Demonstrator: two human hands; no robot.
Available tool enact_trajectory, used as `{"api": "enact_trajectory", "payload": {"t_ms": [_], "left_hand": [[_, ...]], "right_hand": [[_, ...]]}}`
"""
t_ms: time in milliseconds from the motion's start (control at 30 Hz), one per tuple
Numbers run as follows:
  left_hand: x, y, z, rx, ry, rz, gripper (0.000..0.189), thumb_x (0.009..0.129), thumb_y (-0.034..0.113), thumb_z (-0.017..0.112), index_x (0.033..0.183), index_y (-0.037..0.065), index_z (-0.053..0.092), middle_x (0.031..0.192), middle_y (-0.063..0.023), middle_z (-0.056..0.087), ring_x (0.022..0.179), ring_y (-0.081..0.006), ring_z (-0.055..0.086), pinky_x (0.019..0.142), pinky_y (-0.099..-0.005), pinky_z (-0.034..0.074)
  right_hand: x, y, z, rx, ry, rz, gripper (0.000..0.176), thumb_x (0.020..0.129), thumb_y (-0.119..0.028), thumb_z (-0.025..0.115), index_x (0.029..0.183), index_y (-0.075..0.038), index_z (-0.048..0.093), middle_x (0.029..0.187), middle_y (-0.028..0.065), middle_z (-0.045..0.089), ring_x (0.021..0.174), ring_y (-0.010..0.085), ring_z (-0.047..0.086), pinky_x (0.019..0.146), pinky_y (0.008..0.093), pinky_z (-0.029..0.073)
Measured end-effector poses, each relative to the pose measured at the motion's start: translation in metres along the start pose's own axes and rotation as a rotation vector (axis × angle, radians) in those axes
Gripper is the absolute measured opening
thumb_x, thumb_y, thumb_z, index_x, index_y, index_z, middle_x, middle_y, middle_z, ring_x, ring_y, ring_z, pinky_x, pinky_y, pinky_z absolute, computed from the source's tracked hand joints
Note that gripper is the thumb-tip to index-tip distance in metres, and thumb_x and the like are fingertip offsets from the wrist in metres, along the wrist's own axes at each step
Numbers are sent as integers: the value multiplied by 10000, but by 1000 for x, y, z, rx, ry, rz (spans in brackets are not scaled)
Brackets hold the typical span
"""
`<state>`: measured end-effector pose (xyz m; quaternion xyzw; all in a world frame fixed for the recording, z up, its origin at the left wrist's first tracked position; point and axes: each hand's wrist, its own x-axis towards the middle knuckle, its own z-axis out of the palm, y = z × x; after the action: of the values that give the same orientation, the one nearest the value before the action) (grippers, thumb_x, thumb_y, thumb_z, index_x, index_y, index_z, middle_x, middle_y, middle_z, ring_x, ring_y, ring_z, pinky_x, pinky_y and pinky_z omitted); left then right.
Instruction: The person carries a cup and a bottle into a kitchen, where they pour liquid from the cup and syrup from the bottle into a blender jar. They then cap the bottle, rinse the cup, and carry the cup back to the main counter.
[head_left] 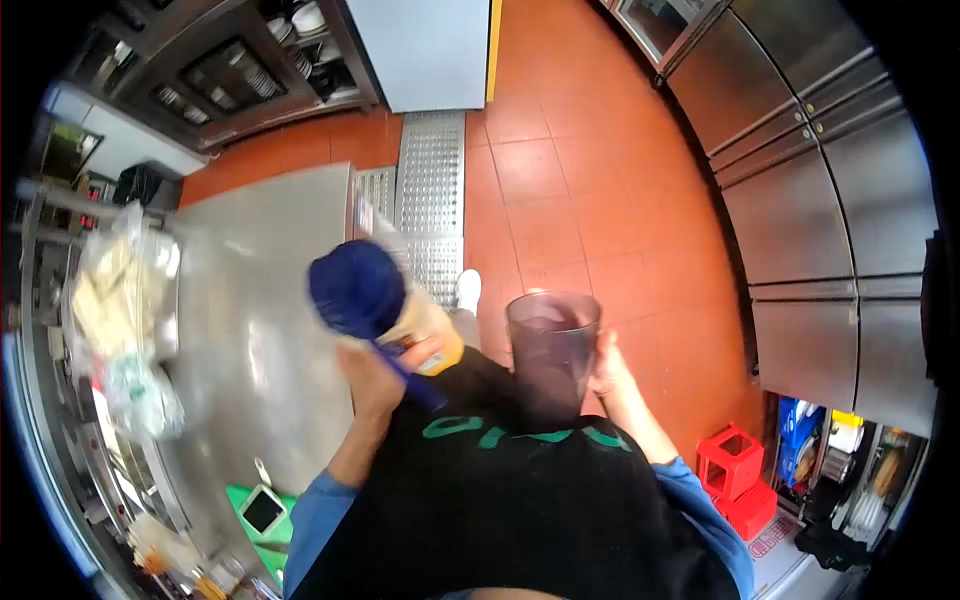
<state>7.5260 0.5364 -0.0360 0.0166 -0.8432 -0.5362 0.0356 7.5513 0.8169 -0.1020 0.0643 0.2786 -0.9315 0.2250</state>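
In my left hand is a jar with a large dark blue lid, tilted and blurred by motion. A blue strip or handle runs down beside the fingers. My right hand is wrapped round the side of a dark translucent cup, which stands upright in front of the black apron. The cup's inside looks dark, and its contents cannot be made out. Jar and cup are apart, with the jar to the left, near the edge of the steel counter.
Bagged food lies at the counter's left. A green board carries a small white-framed device. Steel refrigerators line the right, red stools stand lower right, and a floor grate runs ahead.
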Motion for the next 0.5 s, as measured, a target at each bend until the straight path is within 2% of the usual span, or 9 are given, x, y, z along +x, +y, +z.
{"api": "enact_trajectory", "payload": {"t_ms": [33, 100, 200, 300, 367, 433, 467, 500], "left_hand": [[45, 12, 24, -247, 59, 109, 546, 615, 115, 895, 1066, 6, 608, 998, -47, 667, 883, -156, 641, 808, -295, 513], [111, 16, 64, -451, -128, -50, 618, 593, 88, 902, 1110, 13, 572, 1020, -63, 657, 915, -161, 639, 841, -305, 511], [207, 64, 114, -402, -243, 57, 662, 609, 74, 894, 1157, 12, 528, 1059, -78, 645, 949, -163, 634, 867, -318, 512], [296, 86, 184, -421, -444, 137, 722, 616, 74, 894, 1207, 9, 484, 1082, -87, 639, 961, -170, 636, 879, -322, 513], [361, 89, 230, -425, -560, 73, 728, 610, 73, 900, 1202, -1, 483, 1096, -90, 634, 975, -180, 635, 896, -328, 510], [412, 98, 286, -438, -629, 28, 741, 602, 89, 907, 1201, -7, 481, 1086, -88, 638, 981, -181, 633, 904, -337, 505], [443, 102, 312, -336, -697, 110, 759, 594, 124, 918, 1199, -12, 480, 1086, -90, 642, 993, -183, 632, 915, -338, 499], [470, 113, 336, -306, -716, 82, 768, 589, 156, 923, 1203, -9, 492, 1085, -97, 647, 1005, -183, 633, 929, -335, 489]], "right_hand": [[17, -25, -5, 8, 31, -10, 1114, 668, -619, 781, 1467, -23, 283, 1284, 159, 531, 1135, 284, 564, 938, 438, 487], [45, -75, -14, 20, 111, -60, 1098, 674, -614, 780, 1461, -22, 293, 1286, 159, 531, 1135, 285, 565, 940, 437, 486], [67, -146, -30, 82, 283, -238, 1075, 683, -606, 777, 1453, -21, 308, 1290, 158, 530, 1135, 285, 566, 942, 435, 485], [76, -202, -67, 183, 543, -501, 1052, 692, -599, 775, 1445, -19, 324, 1293, 158, 529, 1135, 285, 567, 944, 434, 484], [93, -241, -98, 169, 737, -680, 1036, 698, -594, 773, 1440, -19, 334, 1295, 158, 528, 1135, 286, 568, 946, 433, 483], [110, -298, -129, -7, 906, -806, 1020, 704, -589, 772, 1434, -18, 344, 1297, 157, 527, 1135, 286, 568, 948, 432, 482], [125, -335, -145, -276, 1005, -859, 928, 734, -502, 779, 1412, -15, 374, 1310, 155, 520, 1140, 287, 567, 963, 432, 471], [143, -377, -159, -555, 1096, -897, 838, 764, -415, 786, 1391, -12, 403, 1323, 153, 513, 1145, 289, 565, 979, 433, 459]]}}
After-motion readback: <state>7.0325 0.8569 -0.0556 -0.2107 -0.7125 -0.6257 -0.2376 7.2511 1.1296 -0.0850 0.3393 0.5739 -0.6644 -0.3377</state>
